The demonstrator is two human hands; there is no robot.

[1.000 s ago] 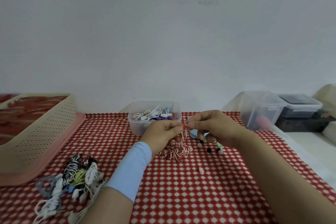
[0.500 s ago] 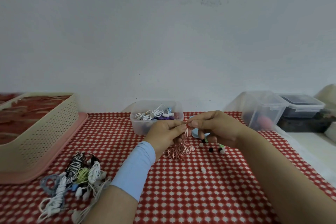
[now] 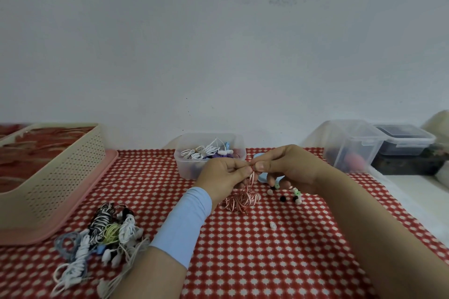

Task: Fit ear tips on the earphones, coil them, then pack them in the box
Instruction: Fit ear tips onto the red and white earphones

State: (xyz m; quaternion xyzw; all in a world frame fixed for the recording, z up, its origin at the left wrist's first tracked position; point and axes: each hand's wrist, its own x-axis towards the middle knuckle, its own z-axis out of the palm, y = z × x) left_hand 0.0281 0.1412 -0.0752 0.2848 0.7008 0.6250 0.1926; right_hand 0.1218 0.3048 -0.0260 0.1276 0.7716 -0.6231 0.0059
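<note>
The left hand and right hand both pinch the top of the red-white earphones, so it is better to keep it steady and press the tip straight on.

No readable text, label, brand, number or sign anywhere. Only mark: faint dark smudge on the wall, high above the box and a bit right of it. Too blurred to tell if it is writing.
</note>
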